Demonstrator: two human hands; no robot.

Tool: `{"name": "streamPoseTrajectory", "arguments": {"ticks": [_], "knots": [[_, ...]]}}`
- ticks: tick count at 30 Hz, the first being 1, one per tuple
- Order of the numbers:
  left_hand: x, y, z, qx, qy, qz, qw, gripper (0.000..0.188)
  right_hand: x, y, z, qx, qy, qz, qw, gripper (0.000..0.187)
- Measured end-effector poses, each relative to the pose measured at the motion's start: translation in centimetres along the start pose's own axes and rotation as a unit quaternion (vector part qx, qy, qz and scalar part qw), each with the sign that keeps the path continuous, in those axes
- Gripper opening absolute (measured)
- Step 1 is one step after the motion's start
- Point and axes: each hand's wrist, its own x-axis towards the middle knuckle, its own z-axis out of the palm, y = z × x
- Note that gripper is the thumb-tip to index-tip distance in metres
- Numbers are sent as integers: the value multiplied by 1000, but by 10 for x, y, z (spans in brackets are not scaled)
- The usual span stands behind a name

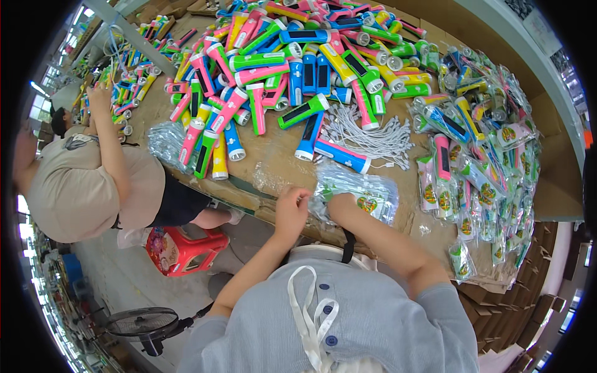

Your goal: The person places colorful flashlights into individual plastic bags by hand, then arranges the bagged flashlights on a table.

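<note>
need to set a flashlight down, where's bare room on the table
Bare brown tabletop lies between the flashlight heap and the left hand, and in a narrow strip between the clear bags at the right hand and the bagged flashlights. Crowded: the far side, around the white cables, and the right side.

Printed labels [367, 204] on the bags [384, 185] seem unreadably small.

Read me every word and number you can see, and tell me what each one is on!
No text here is clear enough to quote.
Clear plastic bags in the middle: a colourful printed badge, too small to read.
Filled bags on the right: similar badges, also too small.
Red stool: a picture on it; any words are too blurred.
Flashlights: any lettering is too small to make out.
</note>
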Motion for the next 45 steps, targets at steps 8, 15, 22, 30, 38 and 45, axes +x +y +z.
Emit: {"name": "streamPoseTrajectory", "arguments": {"ticks": [8,15,22,30,38,45], "knots": [[14,-66,-41,-93,11,-179,979,11,-3,61,-52,152,507,-24,848,37],[18,-62,-38,-174,-4,-236,956,16,-15,86,-35,89,379,125,913,53],[21,-79,-28,-64,-72,-166,981,10,-37,33,-65,630,528,-73,565,63],[38,-51,-30,-75,-34,-204,975,5,-13,-37,2,312,444,-265,797,64],[27,-24,-37,104,2,-22,994,3,-4,-40,11,274,417,-217,839,65],[12,-26,-46,177,39,51,982,6,-21,-34,12,175,338,-195,904,62]]}}
